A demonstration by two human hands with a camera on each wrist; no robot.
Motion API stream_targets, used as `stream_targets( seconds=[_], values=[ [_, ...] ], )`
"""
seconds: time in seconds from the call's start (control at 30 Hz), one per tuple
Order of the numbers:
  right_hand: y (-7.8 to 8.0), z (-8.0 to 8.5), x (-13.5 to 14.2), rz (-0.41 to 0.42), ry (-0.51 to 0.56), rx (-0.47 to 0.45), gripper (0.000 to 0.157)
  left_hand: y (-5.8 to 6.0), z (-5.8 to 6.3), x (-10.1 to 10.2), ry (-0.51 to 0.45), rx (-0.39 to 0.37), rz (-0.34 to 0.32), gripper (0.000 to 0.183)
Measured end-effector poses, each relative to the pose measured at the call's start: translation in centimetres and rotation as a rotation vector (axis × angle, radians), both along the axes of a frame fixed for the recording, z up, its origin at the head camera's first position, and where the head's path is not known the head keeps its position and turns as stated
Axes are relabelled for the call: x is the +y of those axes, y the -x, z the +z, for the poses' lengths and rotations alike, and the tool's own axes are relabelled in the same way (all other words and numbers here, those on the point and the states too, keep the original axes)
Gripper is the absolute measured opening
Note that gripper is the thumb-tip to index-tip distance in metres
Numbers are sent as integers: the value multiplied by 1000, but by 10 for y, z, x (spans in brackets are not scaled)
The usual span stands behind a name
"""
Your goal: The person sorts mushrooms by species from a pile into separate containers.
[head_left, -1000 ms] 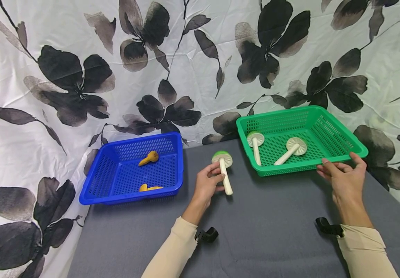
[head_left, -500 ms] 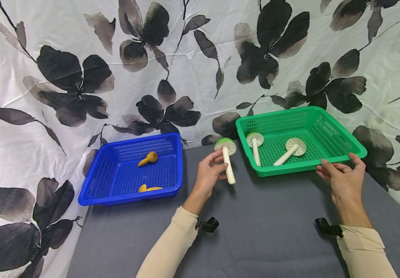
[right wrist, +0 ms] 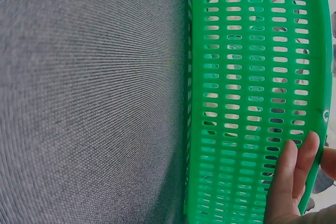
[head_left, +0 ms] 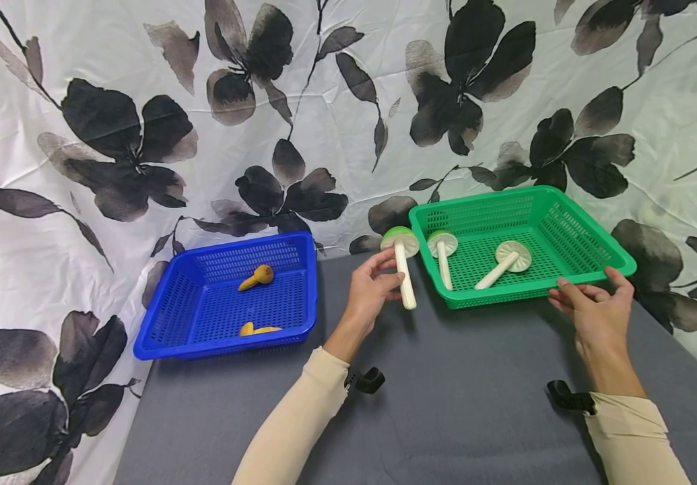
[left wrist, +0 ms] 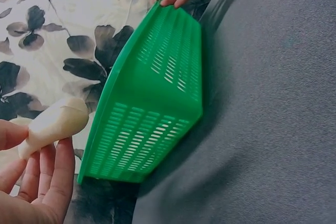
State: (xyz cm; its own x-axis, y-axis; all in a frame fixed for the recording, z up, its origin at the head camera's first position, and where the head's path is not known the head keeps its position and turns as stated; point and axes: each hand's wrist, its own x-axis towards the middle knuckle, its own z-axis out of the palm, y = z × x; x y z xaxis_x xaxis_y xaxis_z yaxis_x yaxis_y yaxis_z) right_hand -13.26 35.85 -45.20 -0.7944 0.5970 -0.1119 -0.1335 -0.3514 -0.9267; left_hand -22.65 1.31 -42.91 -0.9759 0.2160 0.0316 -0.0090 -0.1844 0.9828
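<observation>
In the head view my left hand pinches the white stem of a toy mushroom with a green cap. The mushroom hangs above the table just left of the green basket, cap up and stem slanting down. In the left wrist view the thumb and fingers hold the pale stem. My right hand grips the basket's near rim at its right part; in the right wrist view its fingers lie on the perforated outer wall, with the thumb over the rim. Two similar mushrooms, one at left and one further right, lie inside.
A blue basket stands at the left, holding one yellow-brown mushroom and a yellow piece partly hidden by its front rim. Grey cloth covers the table. A floral curtain hangs close behind both baskets.
My left hand has lifted the mushroom off the table area and carried it up and to the right, closer to the green basket. The right hand keeps its hold on the rim.
</observation>
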Motion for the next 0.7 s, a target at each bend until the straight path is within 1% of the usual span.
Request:
stream_targets(
  seconds=[0.17,0.27,0.7],
  values=[
    [0,0,0,-6,-3,-8,97,3,4,6,-5,19,-16,50],
    [0,0,0,-7,16,1,97,5,7,9,-2,29,-27,51],
    [0,3,-1,-8,22,-10,97,16,17,28,-5,38,-61,48]
  ],
)
